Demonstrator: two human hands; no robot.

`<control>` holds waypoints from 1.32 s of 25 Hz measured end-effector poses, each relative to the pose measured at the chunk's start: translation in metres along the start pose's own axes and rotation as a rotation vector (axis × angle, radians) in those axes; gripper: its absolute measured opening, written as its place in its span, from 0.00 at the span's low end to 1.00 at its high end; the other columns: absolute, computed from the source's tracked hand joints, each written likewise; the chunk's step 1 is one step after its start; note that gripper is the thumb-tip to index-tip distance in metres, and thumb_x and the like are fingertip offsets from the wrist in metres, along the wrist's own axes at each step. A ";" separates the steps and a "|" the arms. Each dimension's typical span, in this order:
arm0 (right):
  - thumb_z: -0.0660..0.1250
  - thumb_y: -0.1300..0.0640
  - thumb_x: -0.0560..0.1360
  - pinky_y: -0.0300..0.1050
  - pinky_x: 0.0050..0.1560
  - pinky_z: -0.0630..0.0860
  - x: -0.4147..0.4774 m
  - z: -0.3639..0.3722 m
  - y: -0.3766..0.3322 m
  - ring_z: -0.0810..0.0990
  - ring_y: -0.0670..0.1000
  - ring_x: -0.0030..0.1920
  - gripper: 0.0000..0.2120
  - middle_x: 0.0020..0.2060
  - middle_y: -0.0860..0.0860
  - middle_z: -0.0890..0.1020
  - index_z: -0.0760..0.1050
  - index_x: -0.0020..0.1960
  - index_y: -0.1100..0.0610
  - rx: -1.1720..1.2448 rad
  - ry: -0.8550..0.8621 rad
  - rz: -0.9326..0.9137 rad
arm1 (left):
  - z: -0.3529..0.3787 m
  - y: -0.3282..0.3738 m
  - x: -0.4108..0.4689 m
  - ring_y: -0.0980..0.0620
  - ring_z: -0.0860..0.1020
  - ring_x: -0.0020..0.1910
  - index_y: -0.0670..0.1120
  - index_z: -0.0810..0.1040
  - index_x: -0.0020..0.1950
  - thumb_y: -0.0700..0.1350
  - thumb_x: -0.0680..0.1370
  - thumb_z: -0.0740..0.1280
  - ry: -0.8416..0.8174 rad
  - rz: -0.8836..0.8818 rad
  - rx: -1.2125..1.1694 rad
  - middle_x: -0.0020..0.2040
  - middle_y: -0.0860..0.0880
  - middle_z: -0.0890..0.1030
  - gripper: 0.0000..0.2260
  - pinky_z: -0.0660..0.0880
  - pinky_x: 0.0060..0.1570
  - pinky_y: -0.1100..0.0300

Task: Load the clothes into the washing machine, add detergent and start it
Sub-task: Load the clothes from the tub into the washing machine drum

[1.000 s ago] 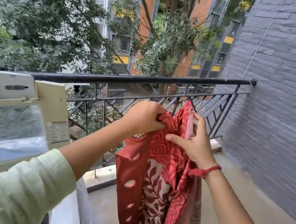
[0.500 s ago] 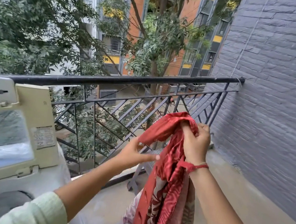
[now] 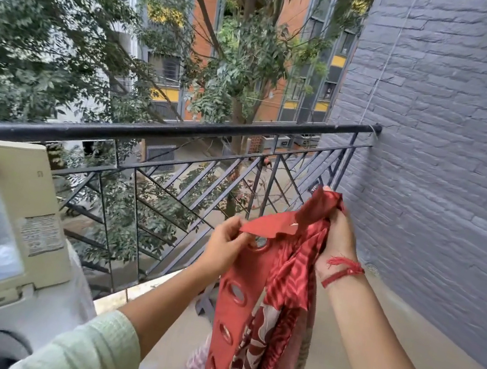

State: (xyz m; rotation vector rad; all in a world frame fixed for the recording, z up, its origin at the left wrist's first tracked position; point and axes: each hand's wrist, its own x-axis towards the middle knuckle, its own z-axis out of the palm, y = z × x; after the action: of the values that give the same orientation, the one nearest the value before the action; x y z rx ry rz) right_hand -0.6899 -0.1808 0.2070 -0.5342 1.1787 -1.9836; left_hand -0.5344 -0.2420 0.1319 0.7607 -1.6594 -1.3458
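Note:
A long red patterned cloth (image 3: 264, 313) with a row of ring holes hangs in front of me over the balcony floor. My right hand (image 3: 338, 236) grips a bunched top part of it, a red thread band on the wrist. My left hand (image 3: 226, 245) pinches the cloth's top edge by a ring hole, to the left. The white top-loading washing machine (image 3: 36, 311) stands at the lower left with its cream lid (image 3: 10, 212) raised; a dark part of its drum opening shows at the bottom left.
A black metal railing (image 3: 180, 133) runs across the balcony ahead. A grey brick wall (image 3: 441, 182) closes the right side. More pale clothes (image 3: 196, 363) lie low behind the red cloth. Beige floor (image 3: 356, 327) stretches along the wall.
My left hand, which had let go, has pinched the cloth's top edge again. My right hand has shifted right with the bunched cloth. The view has turned left.

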 end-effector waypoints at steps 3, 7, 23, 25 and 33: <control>0.68 0.61 0.71 0.51 0.47 0.76 0.009 -0.021 -0.001 0.78 0.55 0.41 0.03 0.40 0.58 0.79 0.80 0.41 0.57 -0.132 0.242 0.002 | -0.018 0.015 0.011 0.53 0.77 0.33 0.41 0.75 0.39 0.39 0.76 0.68 0.024 0.063 0.132 0.33 0.44 0.80 0.06 0.75 0.37 0.52; 0.62 0.63 0.69 0.46 0.42 0.74 -0.009 -0.015 0.035 0.75 0.54 0.39 0.09 0.35 0.55 0.76 0.74 0.31 0.55 -0.241 0.074 -0.038 | -0.017 0.064 0.027 0.53 0.74 0.30 0.44 0.78 0.36 0.47 0.74 0.70 0.214 0.201 0.396 0.31 0.46 0.79 0.10 0.69 0.34 0.58; 0.65 0.29 0.63 0.60 0.60 0.71 -0.015 0.040 0.022 0.74 0.55 0.61 0.31 0.60 0.50 0.76 0.70 0.60 0.45 -1.336 -0.270 -0.574 | -0.034 0.122 0.062 0.50 0.75 0.37 0.43 0.79 0.38 0.46 0.73 0.69 0.210 0.290 0.710 0.35 0.47 0.79 0.08 0.67 0.35 0.59; 0.72 0.41 0.64 0.60 0.53 0.75 -0.014 0.046 0.031 0.79 0.53 0.52 0.22 0.50 0.52 0.81 0.71 0.54 0.48 -0.979 -0.363 -0.503 | -0.035 0.122 0.063 0.52 0.75 0.34 0.44 0.78 0.36 0.47 0.73 0.70 0.176 0.297 0.692 0.33 0.47 0.79 0.09 0.68 0.35 0.59; 0.68 0.55 0.73 0.40 0.52 0.74 -0.005 0.048 -0.012 0.79 0.44 0.49 0.07 0.47 0.47 0.81 0.74 0.51 0.52 -0.461 -0.327 -0.522 | -0.062 0.030 0.023 0.56 0.81 0.47 0.44 0.75 0.62 0.46 0.68 0.72 -0.276 -0.069 -0.068 0.51 0.51 0.82 0.23 0.77 0.46 0.65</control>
State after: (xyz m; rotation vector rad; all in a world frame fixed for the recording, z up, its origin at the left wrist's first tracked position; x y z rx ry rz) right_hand -0.6597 -0.2001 0.2409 -1.4694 1.3810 -1.9181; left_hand -0.4882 -0.2826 0.1707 0.6176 -1.8021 -1.6061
